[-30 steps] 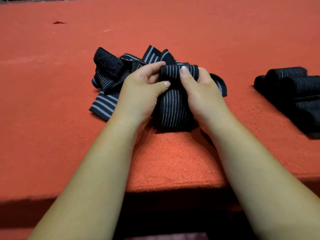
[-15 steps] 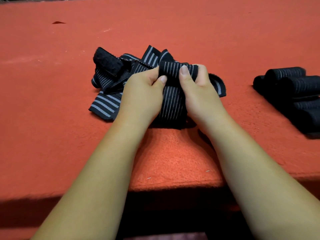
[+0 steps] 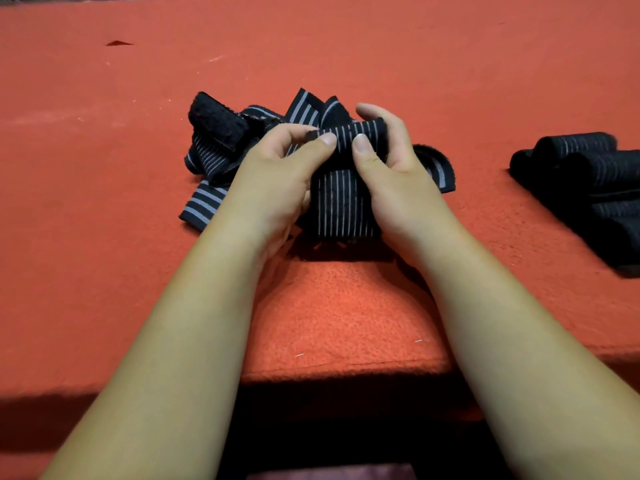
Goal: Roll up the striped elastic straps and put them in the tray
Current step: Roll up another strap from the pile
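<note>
Currently left hand (image 3: pixel 277 174) and right hand (image 3: pixel 394 171) pinch the half-rolled strap (image 3: pixel 349 133), toward tabletop (image 3: pixel 104 271) front edge. Soft, light, springy by judgement: grip both roll ends.

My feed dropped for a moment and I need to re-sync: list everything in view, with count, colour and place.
Black elastic strap with thin white stripes: one, partly rolled, table centre, between the hands.
Loose striped straps: tangled pile, count unclear, black and white, behind and left of the hands.
Rolled striped straps: several, black, stacked at the right edge; whether a tray lies under them is unclear.
Felt table cover: one, orange-red, under everything.
Small scrap: one, dark red, far left.
Left hand: pinches the roll.
Right hand: grips the roll.
</note>
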